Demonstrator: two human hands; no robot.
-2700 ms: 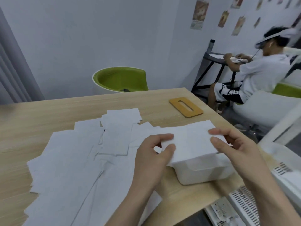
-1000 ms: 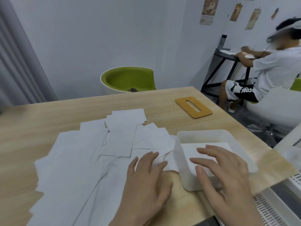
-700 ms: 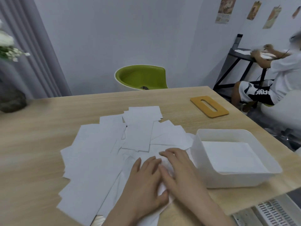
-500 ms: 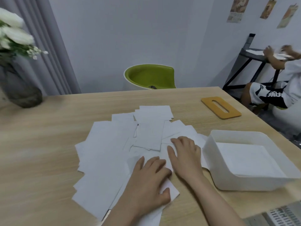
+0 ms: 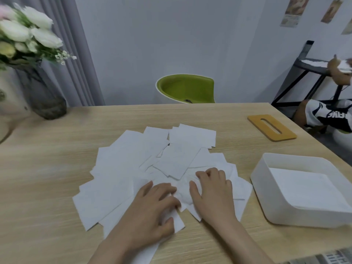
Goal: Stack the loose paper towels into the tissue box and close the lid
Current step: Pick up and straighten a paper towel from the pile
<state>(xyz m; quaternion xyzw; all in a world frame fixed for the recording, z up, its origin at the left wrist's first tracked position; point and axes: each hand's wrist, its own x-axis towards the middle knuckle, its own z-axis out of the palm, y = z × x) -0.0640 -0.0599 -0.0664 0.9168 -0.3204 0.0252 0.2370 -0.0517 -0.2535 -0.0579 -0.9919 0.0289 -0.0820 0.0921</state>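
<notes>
We have a single view, from a wide-angle camera worn on the head. It looks forward and down over the table, close above the left hand and right hand at lower centre. Beyond the hands the view reaches the far table edge, a green chair and the wall. Straight edges bow towards the frame's sides. No second view overlaps it.

A: Background items? Far left, dark vase with white flowers on the wooden table.
B: Green chair behind the table. Another person seated far right, at a black side table.
</notes>
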